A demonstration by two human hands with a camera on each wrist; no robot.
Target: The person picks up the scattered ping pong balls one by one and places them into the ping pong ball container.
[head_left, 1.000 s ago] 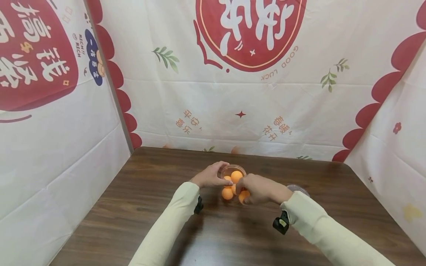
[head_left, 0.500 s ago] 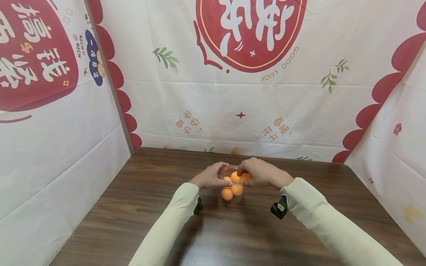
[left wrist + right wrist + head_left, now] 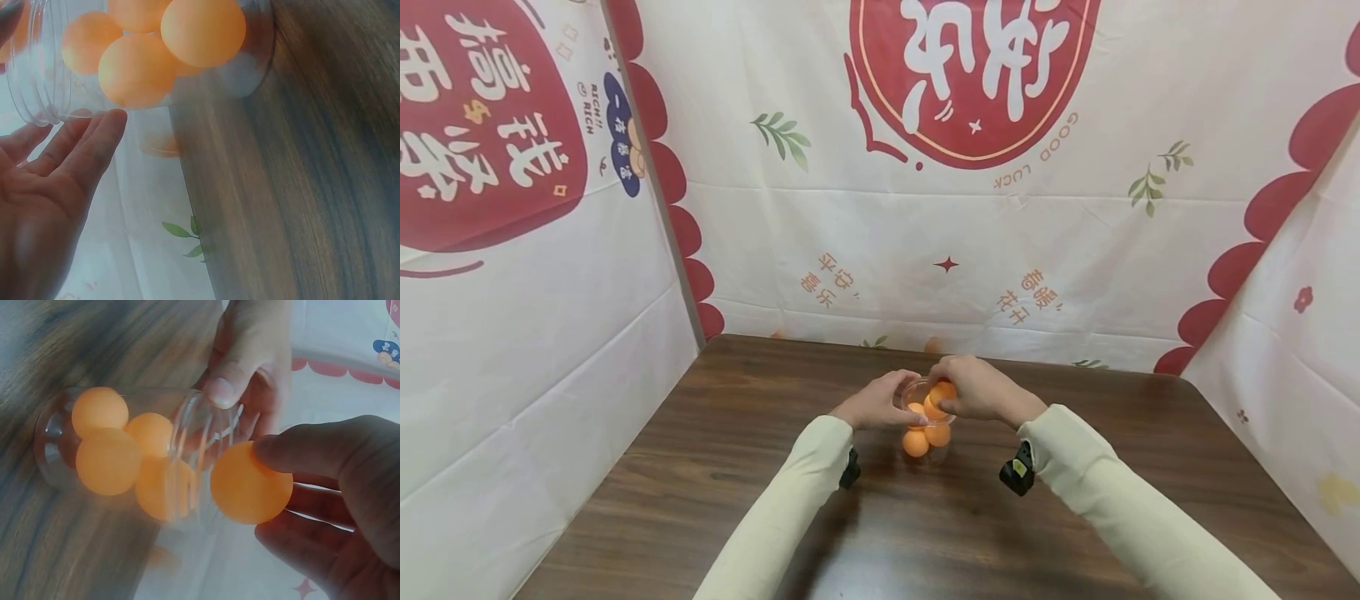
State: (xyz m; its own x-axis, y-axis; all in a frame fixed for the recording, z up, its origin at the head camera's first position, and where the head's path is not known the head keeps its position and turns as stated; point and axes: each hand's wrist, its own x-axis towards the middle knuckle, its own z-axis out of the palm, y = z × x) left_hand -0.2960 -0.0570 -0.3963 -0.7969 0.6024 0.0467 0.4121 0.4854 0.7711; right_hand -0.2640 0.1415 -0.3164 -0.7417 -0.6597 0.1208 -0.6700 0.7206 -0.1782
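A clear plastic jar stands upright on the table, with several orange ping-pong balls inside it. My left hand holds the jar near its ribbed neck, thumb on the near side and fingers behind. In the left wrist view those fingertips touch the clear wall. Right at the jar's mouth, my right hand pinches another orange ping-pong ball between thumb and fingers. Seen from the right wrist, this ball sits just outside the rim, partly covered by the thumb.
The dark wood-grain table runs back to a printed white cloth hung behind it. More cloth hangs at the left and right sides. A black wrist camera is strapped below the right hand.
My right hand has risen from beside the jar with the ball and shifted left over the mouth. The left hand keeps its hold. A clear lid seen earlier at right is now hidden.
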